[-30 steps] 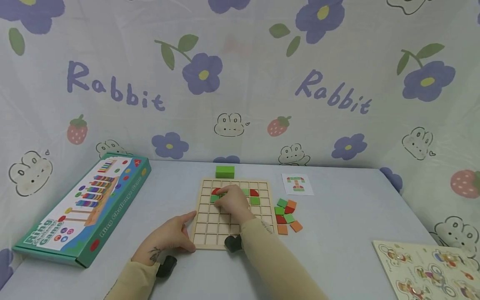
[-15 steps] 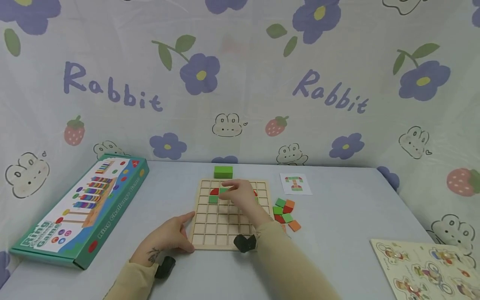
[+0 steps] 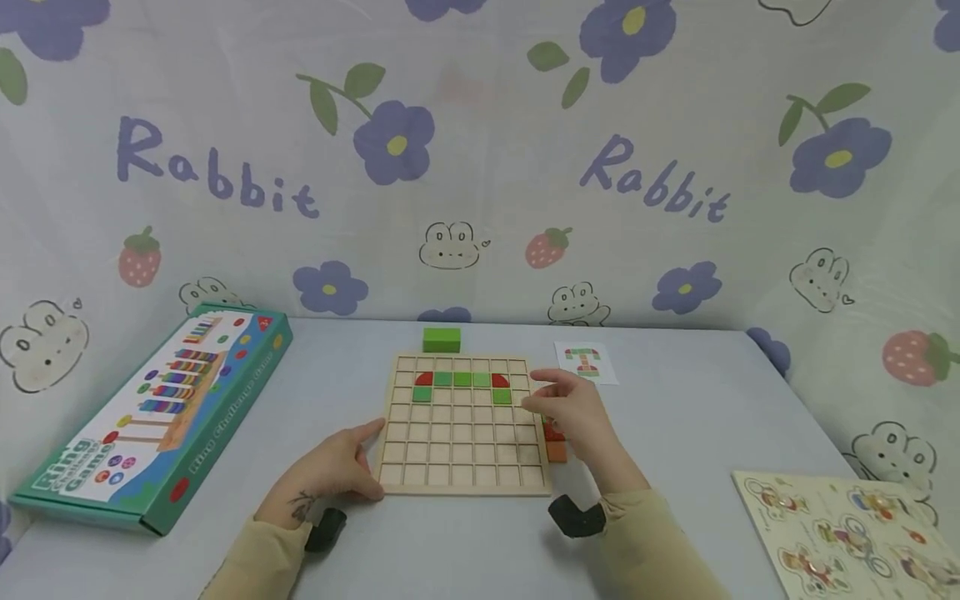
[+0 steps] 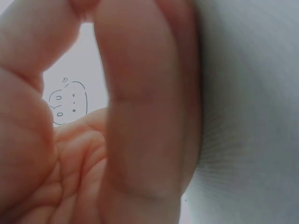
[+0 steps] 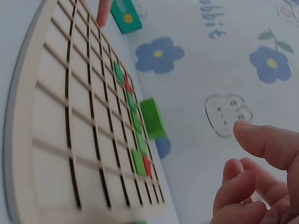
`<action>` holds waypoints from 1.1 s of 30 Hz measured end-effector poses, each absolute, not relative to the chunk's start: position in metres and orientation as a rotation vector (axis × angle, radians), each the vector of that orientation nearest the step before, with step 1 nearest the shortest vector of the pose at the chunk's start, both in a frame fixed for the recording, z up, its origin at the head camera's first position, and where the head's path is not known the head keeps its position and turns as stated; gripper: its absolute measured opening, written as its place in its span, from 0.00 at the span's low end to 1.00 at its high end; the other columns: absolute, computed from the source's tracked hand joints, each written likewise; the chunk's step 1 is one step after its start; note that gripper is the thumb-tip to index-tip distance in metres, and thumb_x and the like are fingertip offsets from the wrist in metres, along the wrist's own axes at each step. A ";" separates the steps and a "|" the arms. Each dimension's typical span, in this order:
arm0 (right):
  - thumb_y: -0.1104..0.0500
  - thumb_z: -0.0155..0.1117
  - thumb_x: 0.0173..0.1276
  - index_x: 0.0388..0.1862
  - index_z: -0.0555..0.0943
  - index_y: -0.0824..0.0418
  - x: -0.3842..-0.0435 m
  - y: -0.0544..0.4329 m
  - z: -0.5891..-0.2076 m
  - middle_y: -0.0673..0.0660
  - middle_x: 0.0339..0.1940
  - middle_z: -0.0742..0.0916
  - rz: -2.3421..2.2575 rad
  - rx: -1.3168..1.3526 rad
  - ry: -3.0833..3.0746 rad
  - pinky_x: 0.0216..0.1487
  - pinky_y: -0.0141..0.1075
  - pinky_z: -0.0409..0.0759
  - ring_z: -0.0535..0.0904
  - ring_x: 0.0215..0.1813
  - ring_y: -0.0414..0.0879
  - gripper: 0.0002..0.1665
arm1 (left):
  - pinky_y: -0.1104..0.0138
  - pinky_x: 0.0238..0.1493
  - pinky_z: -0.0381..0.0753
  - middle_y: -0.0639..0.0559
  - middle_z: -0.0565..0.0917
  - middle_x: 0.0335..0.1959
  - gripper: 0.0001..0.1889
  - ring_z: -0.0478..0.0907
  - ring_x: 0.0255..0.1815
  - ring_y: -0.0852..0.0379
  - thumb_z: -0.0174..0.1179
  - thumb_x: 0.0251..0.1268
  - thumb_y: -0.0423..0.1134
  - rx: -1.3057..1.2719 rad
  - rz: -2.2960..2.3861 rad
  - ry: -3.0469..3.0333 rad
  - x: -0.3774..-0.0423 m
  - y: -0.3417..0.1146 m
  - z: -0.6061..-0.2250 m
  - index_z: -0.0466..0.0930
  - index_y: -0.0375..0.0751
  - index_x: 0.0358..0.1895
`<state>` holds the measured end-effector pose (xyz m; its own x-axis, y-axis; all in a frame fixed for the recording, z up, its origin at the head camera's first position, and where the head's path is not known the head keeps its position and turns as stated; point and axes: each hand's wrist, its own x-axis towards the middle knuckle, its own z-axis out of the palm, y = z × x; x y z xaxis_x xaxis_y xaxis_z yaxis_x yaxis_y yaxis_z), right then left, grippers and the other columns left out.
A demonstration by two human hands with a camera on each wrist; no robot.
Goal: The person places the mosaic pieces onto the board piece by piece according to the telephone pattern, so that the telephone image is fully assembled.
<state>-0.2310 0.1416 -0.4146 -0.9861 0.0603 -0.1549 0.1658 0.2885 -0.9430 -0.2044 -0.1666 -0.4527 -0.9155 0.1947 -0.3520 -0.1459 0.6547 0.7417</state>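
A wooden grid board (image 3: pixel 461 450) lies on the table. Near its far side, a row has a red quarter-round tile (image 3: pixel 424 379) at the left end, several green tiles (image 3: pixel 462 379) in between and a second red tile (image 3: pixel 500 381) at the right. One green square (image 3: pixel 422 394) sits below each red end. My left hand (image 3: pixel 330 462) rests against the board's left edge, index finger and thumb touching it. Over the right edge hovers my right hand (image 3: pixel 573 417), fingers loosely bent and nothing between them. It partly covers loose red and orange tiles (image 3: pixel 556 452).
Behind the board stands a green block (image 3: pixel 442 340). A white pattern card (image 3: pixel 600 362) lies past the right hand. The ring game box (image 3: pixel 150 417) occupies the left side, and a picture puzzle board (image 3: pixel 840 533) the front right. A printed cloth hangs behind the table.
My right hand has moved from the upper left of the grid rightward to beyond its right edge, uncovering the tile row. My left hand stays at the board's left edge.
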 end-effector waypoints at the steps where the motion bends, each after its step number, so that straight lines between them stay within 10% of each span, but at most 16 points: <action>1: 0.63 0.67 0.55 0.55 0.77 0.58 -0.229 0.148 -0.416 0.52 0.30 0.78 -1.810 0.236 2.457 0.22 0.32 0.64 0.66 0.23 0.42 0.26 | 0.68 0.19 0.66 0.48 0.75 0.18 0.53 0.68 0.16 0.58 0.74 0.31 0.29 0.037 1.157 2.471 -0.204 -0.166 -0.452 0.59 0.44 0.70; 33: 0.62 0.71 0.48 0.37 0.77 0.65 -0.202 0.202 -0.450 0.59 0.32 0.78 -1.148 0.529 2.687 0.31 0.37 0.69 0.71 0.36 0.51 0.17 | 0.68 0.19 0.67 0.48 0.75 0.18 0.53 0.68 0.16 0.58 0.73 0.30 0.27 0.032 1.169 2.450 -0.203 -0.167 -0.453 0.58 0.42 0.70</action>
